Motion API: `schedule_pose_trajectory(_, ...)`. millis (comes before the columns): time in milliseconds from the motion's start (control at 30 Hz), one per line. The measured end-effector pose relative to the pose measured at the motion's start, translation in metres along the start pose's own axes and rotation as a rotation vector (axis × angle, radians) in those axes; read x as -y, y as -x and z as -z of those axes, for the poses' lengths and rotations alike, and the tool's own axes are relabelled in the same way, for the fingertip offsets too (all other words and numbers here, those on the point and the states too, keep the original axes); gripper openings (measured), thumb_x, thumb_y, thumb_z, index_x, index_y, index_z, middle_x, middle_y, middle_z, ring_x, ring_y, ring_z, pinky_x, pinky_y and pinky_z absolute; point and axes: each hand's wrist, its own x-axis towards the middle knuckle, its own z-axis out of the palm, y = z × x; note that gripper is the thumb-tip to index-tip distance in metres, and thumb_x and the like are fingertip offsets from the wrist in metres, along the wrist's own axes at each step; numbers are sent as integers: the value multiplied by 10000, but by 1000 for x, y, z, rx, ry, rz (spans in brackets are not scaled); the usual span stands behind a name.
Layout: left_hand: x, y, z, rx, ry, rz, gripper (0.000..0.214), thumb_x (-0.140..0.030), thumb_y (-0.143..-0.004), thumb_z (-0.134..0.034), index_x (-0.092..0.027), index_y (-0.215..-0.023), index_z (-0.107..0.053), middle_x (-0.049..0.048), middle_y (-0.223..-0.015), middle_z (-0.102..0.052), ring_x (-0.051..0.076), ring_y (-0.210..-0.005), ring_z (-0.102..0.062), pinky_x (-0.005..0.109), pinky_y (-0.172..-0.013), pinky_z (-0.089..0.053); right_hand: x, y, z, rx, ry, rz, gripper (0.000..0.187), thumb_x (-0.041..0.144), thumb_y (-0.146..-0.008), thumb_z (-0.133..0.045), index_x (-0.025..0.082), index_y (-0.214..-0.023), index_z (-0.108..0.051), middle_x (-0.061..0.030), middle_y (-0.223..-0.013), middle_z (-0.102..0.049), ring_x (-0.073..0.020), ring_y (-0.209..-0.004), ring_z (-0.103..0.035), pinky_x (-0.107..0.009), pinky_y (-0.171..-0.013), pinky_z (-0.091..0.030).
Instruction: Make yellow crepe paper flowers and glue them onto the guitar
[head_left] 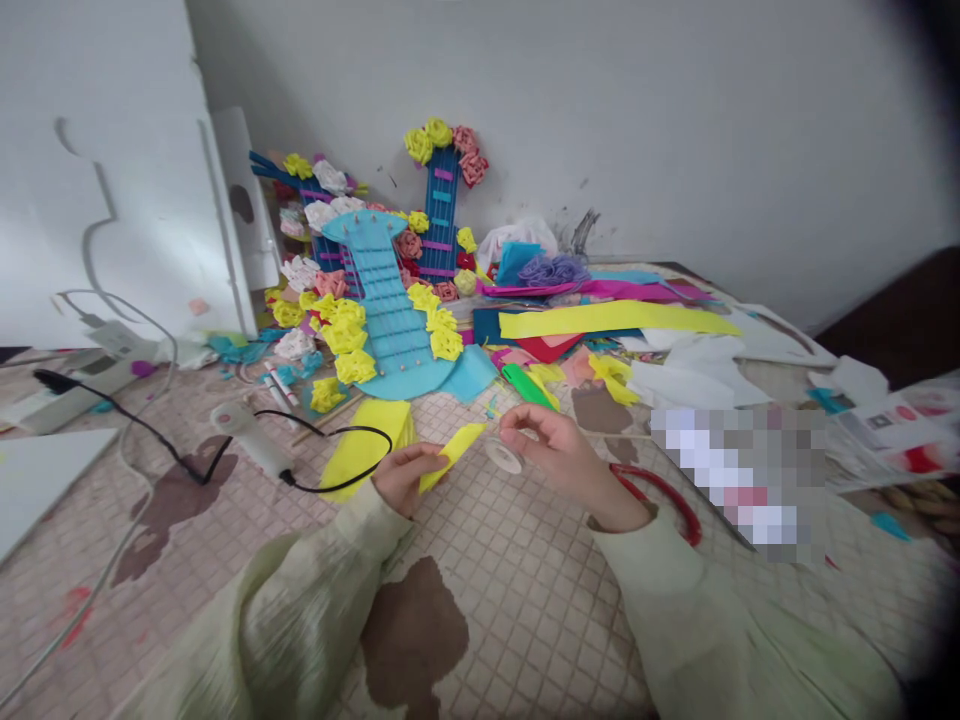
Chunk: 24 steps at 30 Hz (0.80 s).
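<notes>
My left hand (409,474) pinches a narrow folded strip of yellow crepe paper (459,446) between thumb and fingers. Facing it, my right hand (568,455) is closed around the edge of a white tape roll (504,457), its thumb and forefinger pinched together above the roll. Any loose end of tape there is too fine to make out. Under and behind the left hand lies a stack of yellow crepe paper (367,440). A bright green cutter (527,386) rests just beyond the right hand.
A light blue paper guitar (390,310) with yellow paper flowers stands at the back. A corded white glue gun (247,440) lies left. Red-handled scissors (664,495) sit beside my right wrist. Coloured paper strips (615,320) pile up behind; a power strip (71,385) is far left.
</notes>
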Motion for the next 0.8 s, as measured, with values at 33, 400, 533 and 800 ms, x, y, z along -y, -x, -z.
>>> schedule_pose_trajectory(33,-2,-1,0,-26,-7,-3,144,-148,-441,-724,-135,-528,-610,-15,-504,-607,86,-513,-550,190,-507,-427,0,0,0,3,43,18,115,306,-779,-542,192,-791,-539,-9,-806,-553,-143,-792,-515,-282,-737,-401)
schedule_pose_trajectory(400,-22,-10,-18,-94,-223,-21,140,-125,-452,-720,-111,-514,-595,-2,-443,-571,78,-420,-500,183,-406,-369,-8,4,-12,112,153,98,28,212,-771,-530,192,-790,-531,-9,-809,-584,-142,-794,-552,-288,-748,-434)
schedule_pose_trajectory(533,-30,-11,-25,-74,-336,-42,130,-125,-511,-715,-117,-506,-585,-14,-428,-554,72,-425,-495,178,-414,-367,-8,5,-15,54,98,92,92,193,-748,-549,196,-810,-481,-6,-801,-579,-143,-798,-567,-298,-746,-442)
schedule_pose_trajectory(800,-34,-18,-29,-36,-522,-141,122,-183,-591,-690,-124,-557,-589,-32,-464,-550,66,-441,-498,185,-445,-387,-6,4,-13,-58,-81,-16,310,239,-668,-630,218,-719,-325,23,-685,-573,-147,-702,-591,-308,-679,-453)
